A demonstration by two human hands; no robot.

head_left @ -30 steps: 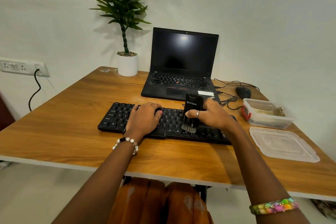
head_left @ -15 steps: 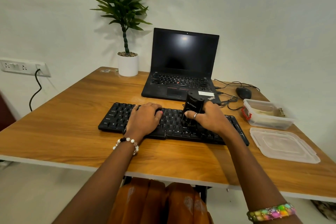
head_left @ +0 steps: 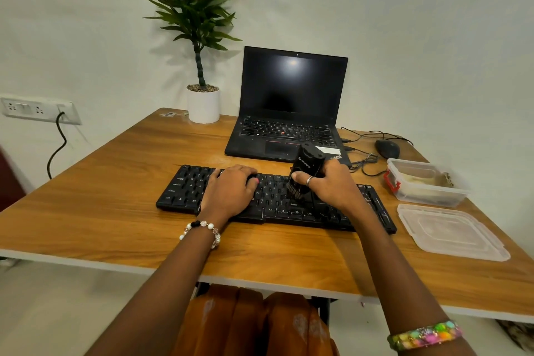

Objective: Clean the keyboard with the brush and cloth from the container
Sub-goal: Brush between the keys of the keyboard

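Since the earlier frame, right hand (head_left: 332, 185) has tilted the brush (head_left: 306, 171) back; fingers curl round its body, bristles on the keyboard (head_left: 185, 188) mid-section. Left hand (head_left: 231, 191) rests flat, fingers together, on the keys. Container (head_left: 424, 185) sits at right.

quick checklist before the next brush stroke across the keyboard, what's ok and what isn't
1. Brush gripped by right hand: ok.
2. Bristles down on the keyboard keys: ok.
3. Left hand resting flat on the keyboard, steadying it: ok.
4. Stroke path to the left: not ok, the left hand covers those keys.
5. Container open beside its lid, ready for fetching the cloth: ok.
6. Cloth inside the container: cannot tell, contents blurred.
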